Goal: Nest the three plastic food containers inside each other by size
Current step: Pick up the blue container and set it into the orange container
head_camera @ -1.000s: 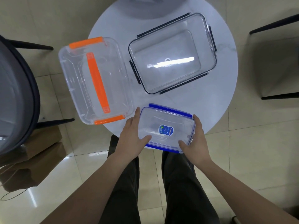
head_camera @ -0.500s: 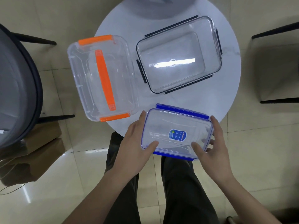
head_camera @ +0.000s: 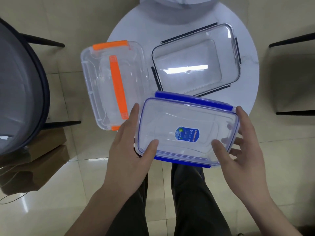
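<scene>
Both hands grip a clear, rectangular, blue-clipped container (head_camera: 187, 132) by its short ends: the left hand (head_camera: 129, 147) and right hand (head_camera: 242, 147) each curl a thumb over its glossy lid. It has risen off the round white table (head_camera: 136, 31), where the orange-handled container (head_camera: 112, 84) and dark-clipped container (head_camera: 196, 62) sit side by side.

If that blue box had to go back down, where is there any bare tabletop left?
Little. The clearest patch of the round table is the near-right edge, between the black-clipped container and the rim. A smaller strip lies behind the orange-handled container. The middle is crowded: those two sit almost side by side, and the blue-clipped container, held in both hands, overlaps them.
</scene>
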Motion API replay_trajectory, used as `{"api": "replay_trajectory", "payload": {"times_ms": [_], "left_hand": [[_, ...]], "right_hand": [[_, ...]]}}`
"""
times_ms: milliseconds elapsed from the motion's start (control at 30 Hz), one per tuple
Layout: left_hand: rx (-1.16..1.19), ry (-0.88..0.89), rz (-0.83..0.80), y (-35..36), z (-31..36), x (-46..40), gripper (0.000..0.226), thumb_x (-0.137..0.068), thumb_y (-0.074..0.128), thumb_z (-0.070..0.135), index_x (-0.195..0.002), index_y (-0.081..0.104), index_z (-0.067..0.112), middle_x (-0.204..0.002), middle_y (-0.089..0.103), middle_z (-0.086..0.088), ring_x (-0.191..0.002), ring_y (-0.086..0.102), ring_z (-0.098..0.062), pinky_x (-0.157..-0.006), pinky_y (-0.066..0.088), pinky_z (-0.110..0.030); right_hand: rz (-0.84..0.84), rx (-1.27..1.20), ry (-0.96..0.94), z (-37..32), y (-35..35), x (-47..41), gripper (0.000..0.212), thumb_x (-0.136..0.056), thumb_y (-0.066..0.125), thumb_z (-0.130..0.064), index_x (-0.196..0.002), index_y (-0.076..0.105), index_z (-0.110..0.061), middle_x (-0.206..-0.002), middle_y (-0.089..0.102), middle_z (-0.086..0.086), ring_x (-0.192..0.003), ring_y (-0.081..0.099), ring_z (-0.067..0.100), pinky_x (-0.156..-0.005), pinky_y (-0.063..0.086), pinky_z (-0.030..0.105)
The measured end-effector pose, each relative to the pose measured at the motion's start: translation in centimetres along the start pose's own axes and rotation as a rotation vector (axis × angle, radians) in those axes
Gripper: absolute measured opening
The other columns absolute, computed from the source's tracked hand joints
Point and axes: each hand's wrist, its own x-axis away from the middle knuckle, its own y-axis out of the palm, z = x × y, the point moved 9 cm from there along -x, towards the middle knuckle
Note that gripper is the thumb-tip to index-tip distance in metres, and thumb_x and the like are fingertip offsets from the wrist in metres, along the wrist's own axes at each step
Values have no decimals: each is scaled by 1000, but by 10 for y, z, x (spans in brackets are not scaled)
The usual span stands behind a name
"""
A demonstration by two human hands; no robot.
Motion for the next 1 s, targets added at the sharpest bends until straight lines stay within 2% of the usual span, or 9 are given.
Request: {"api": "replay_trajectory", "payload": {"times_ms": [133,300,367,433,533,633,767,900,1000], "left_hand": [[36,-13,36,-12,0,-5,81,-87,68,40,-152,19,50,-129,44,38,-122,46,17,-73,43,6],[109,-29,76,-36,-5,-12,76,-88,69,36,-145,23,55,-119,40,58,-120,45,23,-63,45,4],[133,-46,100,-47,-6,-16,72,-86,68,40,-140,24,59,-119,45,53,-119,48,23,-63,46,3],[150,-66,126,-61,-11,-21,70,-84,67,42,-139,28,57,-123,53,39,-117,52,20,-66,47,2],[115,-88,134,-76,-19,-28,70,-85,67,42,-147,37,39,-129,58,20,-115,55,16,-72,51,-1],[97,-89,126,-89,-22,-37,68,-88,69,36,-149,40,29,-131,61,14,-116,59,8,-76,56,-8],[114,-76,139,-108,-22,-51,65,-88,66,38,-148,43,25,-129,62,13,-116,62,3,-78,61,-17],[129,-54,151,-123,-20,-72,61,-89,65,41,-145,45,25,-116,57,37,-112,58,15,-78,56,-8],[94,-48,159,-132,-20,-90,60,-93,65,41,-147,44,26,-114,55,39,-110,58,17,-75,59,-12]], "right_hand": [[-20,31,-18,-12,6,-8,72,-79,59,-46,-146,31,-47,-132,47,-25,-117,51,-5,-64,51,3],[-52,11,-32,-25,26,-15,70,-80,58,-46,-145,32,-50,-131,48,-30,-110,54,-8,-63,54,8],[-63,-3,-30,-30,34,-17,69,-79,56,-48,-144,33,-50,-129,51,-27,-110,56,-4,-64,54,9],[-82,-12,-29,-34,46,-19,69,-79,55,-50,-145,35,-47,-128,54,-22,-109,57,-1,-63,55,11],[-97,-27,-34,-42,62,-21,64,-87,53,-40,-148,35,-43,-130,55,-11,-105,59,3,-61,55,12],[-99,-38,-44,-55,75,-24,63,-85,53,-41,-144,34,-50,-129,55,-13,-102,60,3,-60,53,10],[-101,-29,-49,-69,91,-31,66,-83,55,-41,-143,30,-52,-127,53,-21,-103,58,-3,-60,52,7],[-86,-20,-34,-75,104,-42,69,-89,59,-34,-141,23,-59,-122,51,-26,-102,58,-7,-61,50,5],[-93,16,-7,-73,112,-52,76,-94,63,-17,-152,23,-46,-118,52,-27,-98,59,-8,-62,51,6]]}}
